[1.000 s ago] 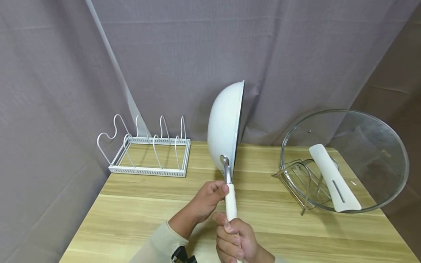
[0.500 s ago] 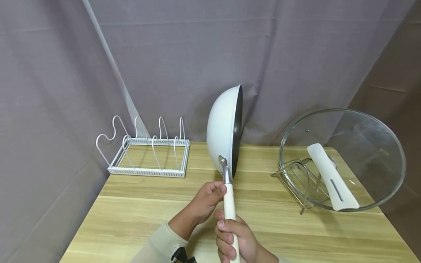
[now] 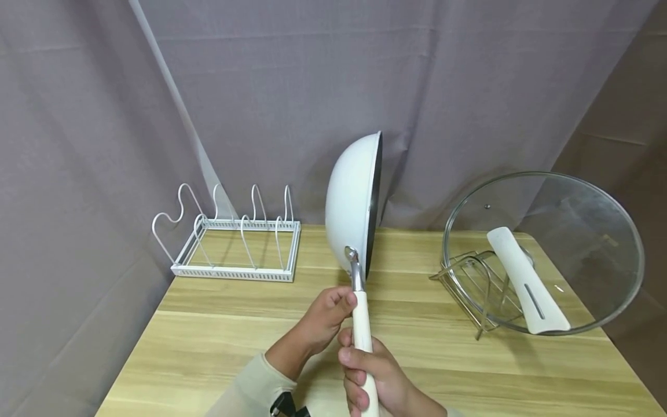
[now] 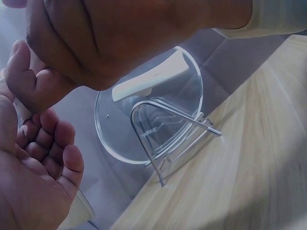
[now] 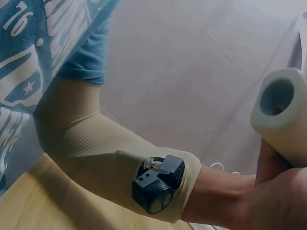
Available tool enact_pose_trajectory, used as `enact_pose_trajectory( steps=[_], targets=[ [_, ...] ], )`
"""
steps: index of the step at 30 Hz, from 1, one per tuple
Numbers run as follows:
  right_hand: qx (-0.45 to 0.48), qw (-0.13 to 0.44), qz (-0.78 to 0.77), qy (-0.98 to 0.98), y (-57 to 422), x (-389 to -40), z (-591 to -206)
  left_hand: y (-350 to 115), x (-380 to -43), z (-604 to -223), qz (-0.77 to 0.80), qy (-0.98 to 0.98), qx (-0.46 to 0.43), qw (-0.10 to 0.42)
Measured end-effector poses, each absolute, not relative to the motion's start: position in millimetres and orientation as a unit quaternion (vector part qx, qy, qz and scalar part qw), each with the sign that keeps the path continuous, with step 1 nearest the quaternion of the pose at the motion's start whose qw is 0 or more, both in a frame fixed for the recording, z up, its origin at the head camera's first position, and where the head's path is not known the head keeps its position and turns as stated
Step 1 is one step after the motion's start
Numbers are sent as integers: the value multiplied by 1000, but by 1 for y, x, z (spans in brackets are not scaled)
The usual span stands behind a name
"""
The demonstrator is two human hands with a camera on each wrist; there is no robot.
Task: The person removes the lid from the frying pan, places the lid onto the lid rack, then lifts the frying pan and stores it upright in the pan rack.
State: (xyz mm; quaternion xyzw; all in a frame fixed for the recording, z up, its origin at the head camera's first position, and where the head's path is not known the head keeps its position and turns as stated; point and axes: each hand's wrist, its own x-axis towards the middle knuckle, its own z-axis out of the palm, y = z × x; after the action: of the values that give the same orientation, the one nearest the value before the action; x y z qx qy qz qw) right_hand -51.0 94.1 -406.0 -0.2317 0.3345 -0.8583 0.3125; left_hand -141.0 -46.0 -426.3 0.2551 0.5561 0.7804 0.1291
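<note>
A white wok [image 3: 349, 202] with a dark inside is held up on its side over the wooden table, bowl away from me and its opening turned right. Its cream handle [image 3: 362, 327] slants down toward me. Near the metal neck, my left hand [image 3: 324, 319] pinches the handle between thumb and fingers. Lower down, my right hand [image 3: 383, 370] grips the same handle, thumb lying across it. The left wrist view has my left hand [image 4: 110, 38] across the top and my right hand [image 4: 36, 177] at lower left. A hollow handle end [image 5: 280, 103] faces the right wrist camera.
A white wire rack [image 3: 234, 272] with upright loops stands at the table's back left. At the right, a metal wire stand [image 3: 466, 301] bears a large glass lid [image 3: 589, 243] with a white handle [image 3: 528, 284]. Grey curtain [image 3: 292, 92] hangs behind the table [image 3: 219, 330].
The wok has turned slightly, so more of its dark inside shows, and shifted a little left. My right thumb now lies more across the handle. My left hand keeps its hold.
</note>
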Motion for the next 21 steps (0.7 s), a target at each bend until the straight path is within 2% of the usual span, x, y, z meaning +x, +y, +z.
enact_pose_trajectory(
  steps=[8,21],
  targets=[
    [-180,298,-852,391,91,-46,-403,-46,-139,-425,767,579,246,130],
    [-213,295,-873,324,87,-49,-412,-46,-139,-433,760,585,250,134]
  ],
)
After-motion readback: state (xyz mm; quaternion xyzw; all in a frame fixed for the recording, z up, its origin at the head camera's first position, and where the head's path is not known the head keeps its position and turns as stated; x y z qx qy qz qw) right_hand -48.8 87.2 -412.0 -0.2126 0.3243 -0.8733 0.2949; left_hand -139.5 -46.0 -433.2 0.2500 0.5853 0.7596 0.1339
